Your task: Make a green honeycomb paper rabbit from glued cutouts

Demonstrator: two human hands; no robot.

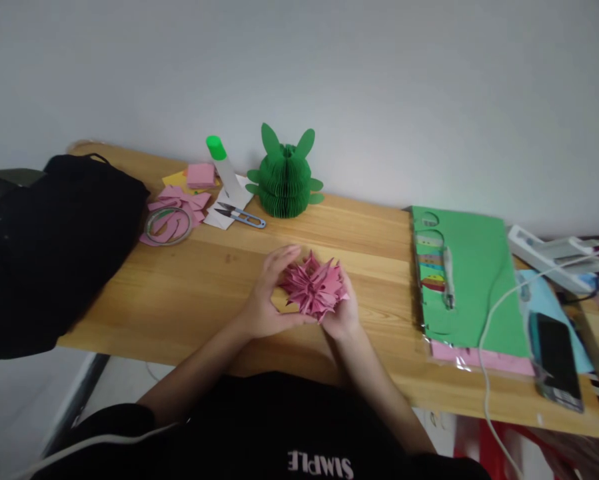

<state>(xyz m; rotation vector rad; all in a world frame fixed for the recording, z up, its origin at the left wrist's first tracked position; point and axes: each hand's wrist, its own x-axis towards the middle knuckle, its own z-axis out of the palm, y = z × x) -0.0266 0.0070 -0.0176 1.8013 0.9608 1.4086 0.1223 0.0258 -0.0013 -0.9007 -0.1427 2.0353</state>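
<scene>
A spiky pink folded-paper flower (314, 288) is held between my two hands above the front half of the table. My left hand (268, 300) curves around its left side, thumb along the lower edge and fingers at the upper left. From the right and below, my right hand (346, 313) supports it; most of those fingers are hidden behind the paper. Beyond the flower stands a green honeycomb-paper figure (285, 183) with leaf-shaped ears and side pieces. Thread snips (242, 215) lie to its left, close to a white glue stick with a green cap (223, 167).
Pink paper scraps (179, 200) and a roll of clear tape (168, 227) lie at the left, beside a black cloth bag (54, 247). On the right are green paper sheets (479, 280) with a pen (448, 277), a phone (556, 360), a power strip (549, 257) and a white cable (489, 327).
</scene>
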